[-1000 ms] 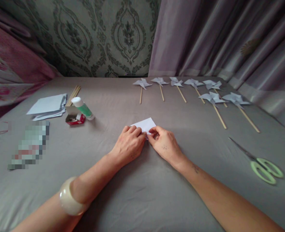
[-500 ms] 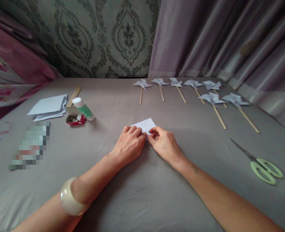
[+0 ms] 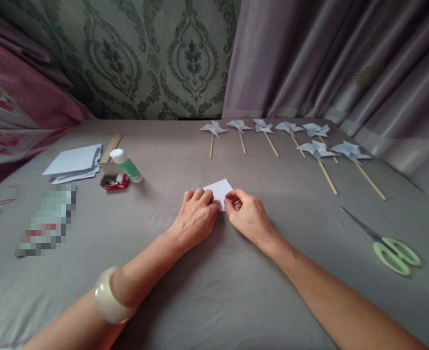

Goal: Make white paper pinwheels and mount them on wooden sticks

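A small white sheet of paper (image 3: 218, 190) lies on the grey cloth in front of me, partly covered by my fingers. My left hand (image 3: 198, 212) has its fingers curled over the paper's left side and near edge. At the right side, my right hand (image 3: 248, 212) pinches the paper's edge between thumb and forefinger. Both sets of fingertips are close together at the near edge, with a narrow gap of paper showing between them. Whether the paper is folded beneath my left fingers is hidden.
Several white paper pinwheels (image 3: 316, 150) on sticks lie at the back right, above green-handled scissors (image 3: 396, 255). At left are a paper stack (image 3: 75, 163), wooden sticks (image 3: 112, 147), a glue stick (image 3: 127, 166), a red box of small metal pieces (image 3: 114, 182) and a blurred packet (image 3: 48, 221).
My right hand has shifted slightly right, so the gap between my fingertips is a little wider and more paper shows there. The view has turned slightly.
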Tool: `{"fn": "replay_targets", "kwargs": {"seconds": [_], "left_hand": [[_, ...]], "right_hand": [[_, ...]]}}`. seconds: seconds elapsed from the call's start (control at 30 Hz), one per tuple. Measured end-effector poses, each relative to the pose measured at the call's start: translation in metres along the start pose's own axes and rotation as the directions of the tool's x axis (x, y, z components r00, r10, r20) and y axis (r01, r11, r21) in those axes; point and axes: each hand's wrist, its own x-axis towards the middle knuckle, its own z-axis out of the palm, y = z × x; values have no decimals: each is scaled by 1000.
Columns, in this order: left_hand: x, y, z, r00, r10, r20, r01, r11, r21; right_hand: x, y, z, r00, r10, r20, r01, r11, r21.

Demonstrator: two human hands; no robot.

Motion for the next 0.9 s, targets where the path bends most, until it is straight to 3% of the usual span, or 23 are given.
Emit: {"fn": "replay_targets", "kwargs": {"seconds": [0.13,0.33,0.6,0.9], "left_hand": [[-2,-2,3,999,16,-39,-16,1000,14],[-3,-3,6,993,52,-107,-50,998,23],[-5,1,1,985,70,-156,-67,997,28],[-6,0,1,986,73,-151,-71,997,18]], "right_hand": [[3,4,-2,986,-146,-82,143,989,-46],[6,6,-3,959,-283,6,282,951,-129],[4,1,-4,942,-315,112,334,905,-262],[2,-1,-3,925,-350,146,379,853,-360]]}}
